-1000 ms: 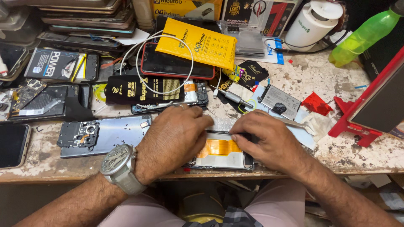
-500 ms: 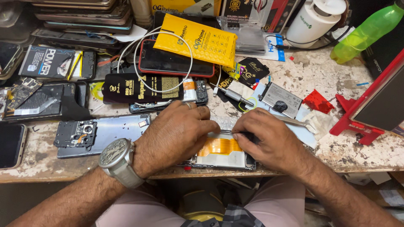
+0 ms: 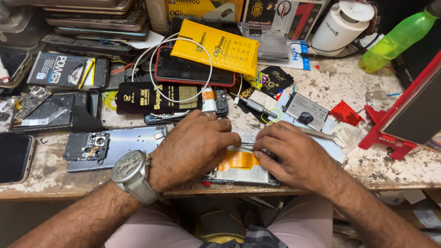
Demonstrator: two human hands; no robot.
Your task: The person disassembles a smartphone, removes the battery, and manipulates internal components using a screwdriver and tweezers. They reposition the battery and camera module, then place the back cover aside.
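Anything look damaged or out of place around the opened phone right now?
The workbench surface is chipped and flaking, with paint worn off in patches. A phone back panel lies loose to the left of the opened phone, which both hands cover at the bench's front edge. Nothing looks spilled.

Yellow packet (image 3: 215, 46), white cable (image 3: 151, 53), green bottle (image 3: 396, 37), red stand (image 3: 385, 138), grey back cover (image 3: 115, 147), white roll (image 3: 342, 23)

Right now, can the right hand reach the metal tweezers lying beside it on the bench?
Probably yes: the right hand rests on the opened phone, and the tweezers lie just past its knuckles, uncovered.
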